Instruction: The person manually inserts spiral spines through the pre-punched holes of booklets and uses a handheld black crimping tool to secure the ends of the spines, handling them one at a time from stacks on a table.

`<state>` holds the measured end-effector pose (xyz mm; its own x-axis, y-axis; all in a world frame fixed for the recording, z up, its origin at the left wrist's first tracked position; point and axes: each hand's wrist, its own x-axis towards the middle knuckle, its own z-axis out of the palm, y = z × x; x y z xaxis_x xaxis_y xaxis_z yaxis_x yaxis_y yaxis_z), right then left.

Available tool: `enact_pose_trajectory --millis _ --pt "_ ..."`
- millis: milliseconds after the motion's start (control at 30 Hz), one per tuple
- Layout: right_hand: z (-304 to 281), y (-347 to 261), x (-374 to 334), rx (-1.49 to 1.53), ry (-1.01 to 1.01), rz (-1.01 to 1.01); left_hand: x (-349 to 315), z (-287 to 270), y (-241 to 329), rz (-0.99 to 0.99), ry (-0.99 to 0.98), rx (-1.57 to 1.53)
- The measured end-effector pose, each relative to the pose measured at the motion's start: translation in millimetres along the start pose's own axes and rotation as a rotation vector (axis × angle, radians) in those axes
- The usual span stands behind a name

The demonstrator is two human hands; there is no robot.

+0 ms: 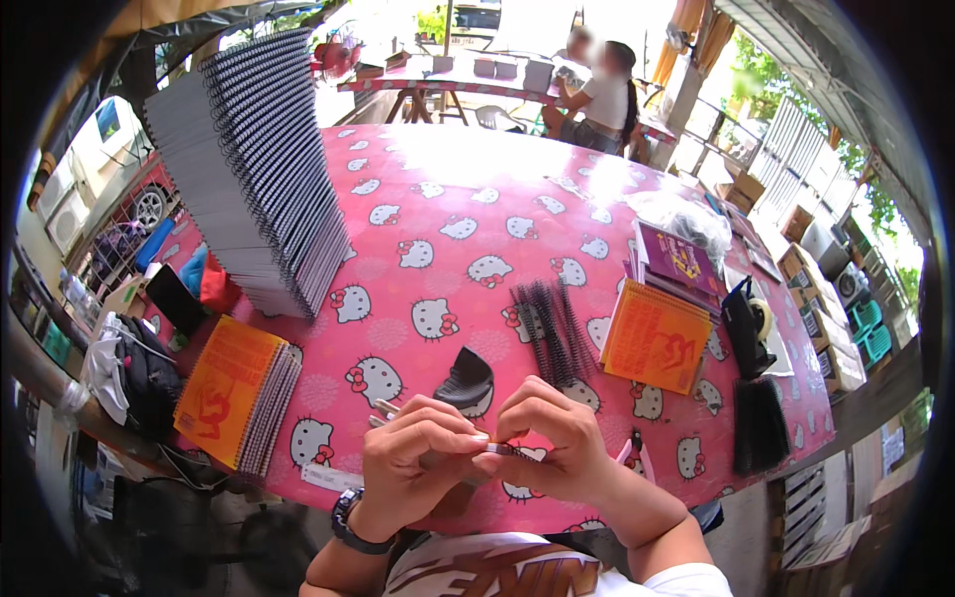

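Observation:
My left hand (423, 448) and my right hand (549, 438) meet at the near edge of the table, thumbs and fingertips pinched together. Between them is a small pale piece with a thin dark strip beside it, too small and covered to name. Thin light-coloured tips (384, 407) poke out past the left fingers; what they belong to is hidden. Just beyond my hands lies a dark grey curved object (467, 379). A bundle of black spiral binding coils (553, 333) rests farther off, ahead of my right hand.
A tall stack of spiral-bound notebooks (269, 169) stands at the far left, with orange notebooks (231, 383) nearer. On the right are more orange notebooks (655, 336), purple notebooks (676, 259), a tape dispenser (751, 326) and a black block (760, 426). Two people (602, 95) are at another table.

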<state>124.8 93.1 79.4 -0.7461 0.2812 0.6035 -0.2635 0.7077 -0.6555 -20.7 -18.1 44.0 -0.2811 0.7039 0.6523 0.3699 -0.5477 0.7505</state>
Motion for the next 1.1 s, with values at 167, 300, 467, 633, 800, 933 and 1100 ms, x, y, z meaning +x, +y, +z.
enact_pose_trajectory --millis 167,300,467,633,800,933,1100 --pt "-2.7 -1.8 -2.0 -0.082 -0.057 -0.037 -7.4 8.3 0.3 -0.024 0.067 0.004" --pt "2.5 1.3 -1.6 -0.187 -0.034 -0.093 -13.0 17.9 -2.1 -0.213 0.207 -0.171" --pt "-4.9 0.7 0.0 -0.293 -0.074 -0.051 -15.8 5.8 -13.0 -0.007 0.052 0.360" --pt "-118.0 98.2 -27.7 -0.573 0.379 0.418 -20.5 -53.9 3.2 -0.092 0.777 0.149" --pt "-245.1 213.5 -155.8 -1.227 0.590 0.552 -29.5 -169.0 35.8 0.102 1.328 0.062" --pt "-287.5 274.6 -252.3 -1.139 0.687 0.899 -129.4 -297.5 -26.7 -0.222 1.314 0.453" --pt "-273.7 303.0 -279.0 -0.356 0.777 0.709 -161.7 -316.8 -71.5 -0.544 1.228 0.929"
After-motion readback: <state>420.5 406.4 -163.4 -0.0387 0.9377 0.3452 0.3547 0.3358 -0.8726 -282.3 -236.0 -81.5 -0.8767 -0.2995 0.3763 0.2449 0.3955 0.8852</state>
